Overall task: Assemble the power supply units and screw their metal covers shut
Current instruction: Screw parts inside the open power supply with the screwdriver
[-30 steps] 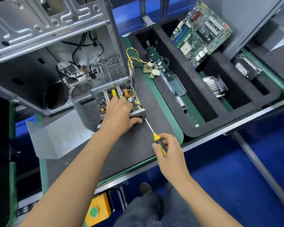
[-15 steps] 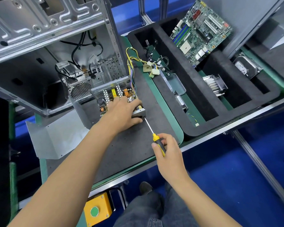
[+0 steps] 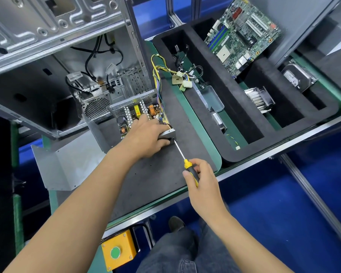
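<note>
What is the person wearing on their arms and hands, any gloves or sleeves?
Nothing shows on them: the left hand and the right hand are bare, without gloves, rings or a watch. Both forearms are uncovered as far as the picture reaches, so no sleeves appear. Lower down, dark trousers and a dark shoe show.

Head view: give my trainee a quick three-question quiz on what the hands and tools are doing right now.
1. True or false: the left hand rests on the open power supply unit.
2. What does the right hand grip? A) pliers B) screwdriver C) cable
3. Fill in: the loose metal cover lies to the ____ of the unit.

Key: 1 true. 2 B. 3 left.
</note>
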Demonstrator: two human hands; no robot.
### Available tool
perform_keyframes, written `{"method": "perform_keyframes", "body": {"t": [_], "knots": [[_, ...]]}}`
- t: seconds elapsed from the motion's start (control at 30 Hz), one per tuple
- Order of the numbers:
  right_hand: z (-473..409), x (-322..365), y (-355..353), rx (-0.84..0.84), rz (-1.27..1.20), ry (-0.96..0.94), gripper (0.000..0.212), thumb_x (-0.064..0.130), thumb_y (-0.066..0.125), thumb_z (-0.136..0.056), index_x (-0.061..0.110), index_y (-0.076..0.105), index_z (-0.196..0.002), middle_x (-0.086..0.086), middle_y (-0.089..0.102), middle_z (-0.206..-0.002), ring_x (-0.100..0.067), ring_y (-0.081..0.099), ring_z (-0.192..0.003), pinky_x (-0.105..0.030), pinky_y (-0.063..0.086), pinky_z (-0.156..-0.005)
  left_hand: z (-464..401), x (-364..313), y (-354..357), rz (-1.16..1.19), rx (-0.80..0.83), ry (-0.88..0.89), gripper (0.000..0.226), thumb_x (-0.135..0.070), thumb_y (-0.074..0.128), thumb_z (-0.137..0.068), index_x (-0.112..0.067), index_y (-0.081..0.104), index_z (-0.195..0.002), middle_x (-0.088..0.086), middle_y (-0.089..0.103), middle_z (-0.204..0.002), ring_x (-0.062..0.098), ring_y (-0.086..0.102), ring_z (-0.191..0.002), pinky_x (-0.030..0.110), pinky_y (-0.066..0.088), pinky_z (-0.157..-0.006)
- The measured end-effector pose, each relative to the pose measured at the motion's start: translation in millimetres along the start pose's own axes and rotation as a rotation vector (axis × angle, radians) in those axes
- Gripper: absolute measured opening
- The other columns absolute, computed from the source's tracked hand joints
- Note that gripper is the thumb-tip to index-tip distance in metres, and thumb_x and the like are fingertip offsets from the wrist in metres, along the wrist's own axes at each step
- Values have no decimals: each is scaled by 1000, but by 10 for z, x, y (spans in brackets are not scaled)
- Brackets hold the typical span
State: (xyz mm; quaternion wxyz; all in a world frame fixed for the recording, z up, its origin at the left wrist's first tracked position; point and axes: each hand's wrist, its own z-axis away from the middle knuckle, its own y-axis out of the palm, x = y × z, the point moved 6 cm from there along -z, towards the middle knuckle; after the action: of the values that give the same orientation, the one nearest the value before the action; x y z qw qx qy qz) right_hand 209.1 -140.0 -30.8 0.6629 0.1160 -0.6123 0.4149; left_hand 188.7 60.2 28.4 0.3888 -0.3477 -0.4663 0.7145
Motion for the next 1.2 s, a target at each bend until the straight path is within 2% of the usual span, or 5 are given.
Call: {"method": "perform_keyframes", "body": {"t": [0.37, 0.7, 0.87, 0.97, 1.2], "knots": [[19, -9, -16, -17, -24, 16, 21, 25, 57, -99, 39, 52, -113, 17, 54, -110, 13, 45, -108, 0, 35, -81, 34, -17, 7, 117, -91, -30, 27, -40, 63, -94, -36, 44, -75, -15, 33, -76, 20, 25, -91, 37, 21, -83], [40, -8, -2, -40, -62, 43, 19, 25, 58, -99, 34, 57, -116, 17, 56, -108, 11, 47, -107, -1, 36, -82, -69, -39, -61, 75, 85, -134, 37, -30, 57, -93, -31, 41, -60, 10, 47, -106, 36, 35, -106, 39, 23, -79], [23, -13, -5, -31, -61, 45, 20, 24, 58, -99, 32, 57, -117, 15, 56, -109, 12, 46, -108, -1, 35, -82, -44, -63, -82, 15, -38, 6, 15, -38, 66, -91, -31, 57, -82, 0, 49, -102, 30, 35, -106, 36, 16, -75], [15, -18, -5, -20, -52, 42, 21, 24, 57, -99, 36, 55, -116, 16, 55, -110, 11, 45, -108, 0, 34, -82, 60, 46, -73, -22, -197, -19, 52, -55, 74, -78, -25, 64, -120, 1, 50, -106, 27, 34, -107, 34, 14, -77], [21, 4, 3, -17, -50, 33, 25, 24, 57, -99, 46, 51, -110, 16, 55, -110, 11, 46, -109, 0, 34, -82, 86, 73, -74, -189, -286, -124, 61, -70, 71, -71, -18, 67, -102, 5, 42, -108, 29, 33, -105, 39, 22, -83]]}}
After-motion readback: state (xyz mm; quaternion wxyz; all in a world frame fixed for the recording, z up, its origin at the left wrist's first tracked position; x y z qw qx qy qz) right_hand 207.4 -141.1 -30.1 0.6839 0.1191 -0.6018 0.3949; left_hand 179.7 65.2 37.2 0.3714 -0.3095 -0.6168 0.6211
